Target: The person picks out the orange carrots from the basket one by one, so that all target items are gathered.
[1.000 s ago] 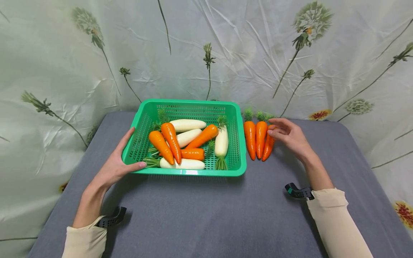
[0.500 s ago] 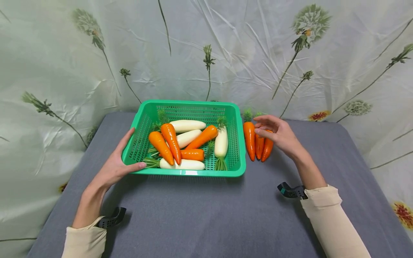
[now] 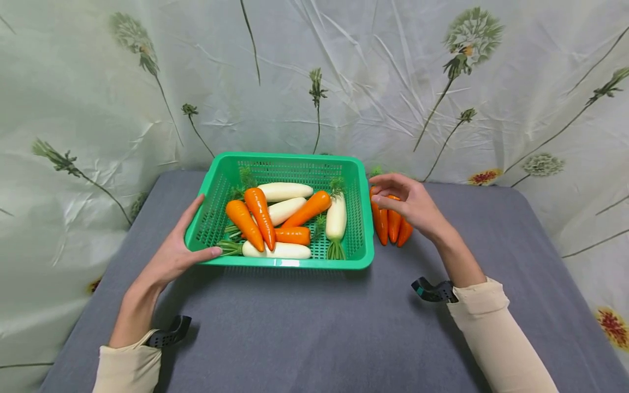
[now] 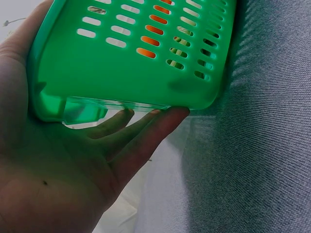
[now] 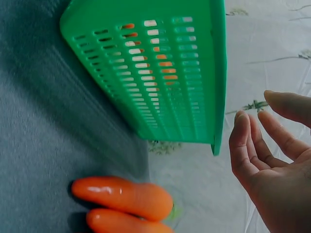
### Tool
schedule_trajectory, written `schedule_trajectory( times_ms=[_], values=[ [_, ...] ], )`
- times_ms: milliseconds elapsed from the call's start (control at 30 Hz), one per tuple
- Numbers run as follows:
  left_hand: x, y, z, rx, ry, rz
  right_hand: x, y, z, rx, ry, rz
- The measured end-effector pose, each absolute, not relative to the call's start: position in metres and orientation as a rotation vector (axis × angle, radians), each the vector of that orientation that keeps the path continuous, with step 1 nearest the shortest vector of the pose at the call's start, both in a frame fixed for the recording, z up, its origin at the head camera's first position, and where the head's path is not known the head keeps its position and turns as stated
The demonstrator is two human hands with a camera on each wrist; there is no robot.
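Observation:
A green plastic basket [image 3: 290,263] with slotted walls holds several orange carrots [image 3: 314,207] and several white radishes [image 3: 336,218] with green tops. My left hand [image 3: 172,251] grips its near left corner, thumb at the front rim and fingers along the left side; the left wrist view shows those fingers [image 4: 146,136] against the outer wall. Right of the basket, three carrots [image 3: 394,232] lie side by side on the cloth. Above their upper ends hovers my right hand [image 3: 408,204], fingers loosely bent, nothing held. It partly hides the carrots in the head view.
Grey cloth [image 3: 304,327] covers the table, and a pale curtain [image 3: 275,98] printed with dandelions hangs close behind the basket. Black wrist bands [image 3: 169,333] sit on both forearms.
My right hand has moved left across the three carrots toward the basket's right side, covering their upper ends. The left hand and the basket stay in place.

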State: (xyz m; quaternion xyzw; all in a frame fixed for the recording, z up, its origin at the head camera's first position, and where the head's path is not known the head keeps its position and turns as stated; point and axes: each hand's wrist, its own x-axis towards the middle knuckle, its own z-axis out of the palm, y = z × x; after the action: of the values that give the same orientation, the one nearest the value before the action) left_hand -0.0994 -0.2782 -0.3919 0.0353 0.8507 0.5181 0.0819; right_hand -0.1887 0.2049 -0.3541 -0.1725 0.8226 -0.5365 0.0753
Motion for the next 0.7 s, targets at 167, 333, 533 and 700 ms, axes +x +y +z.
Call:
schedule_trajectory(
  times_ms=[167, 333, 533, 700],
  values=[
    [-0.099, -0.279, -0.392, 0.098, 2.538, 1.552, -0.188, 0.196, -0.354, -0.547, 2.450, -1.602],
    [-0.099, -0.278, -0.393, 0.101, 2.545, 1.557, -0.188, 0.189, -0.353, -0.602, 2.424, -1.645],
    [-0.099, -0.278, -0.393, 0.107, 2.541, 1.563, -0.190, 0.180, -0.351, -0.645, 2.380, -1.688],
    [-0.099, -0.277, -0.392, 0.118, 2.533, 1.572, -0.191, 0.170, -0.351, -0.657, 2.374, -1.662]
  ],
)
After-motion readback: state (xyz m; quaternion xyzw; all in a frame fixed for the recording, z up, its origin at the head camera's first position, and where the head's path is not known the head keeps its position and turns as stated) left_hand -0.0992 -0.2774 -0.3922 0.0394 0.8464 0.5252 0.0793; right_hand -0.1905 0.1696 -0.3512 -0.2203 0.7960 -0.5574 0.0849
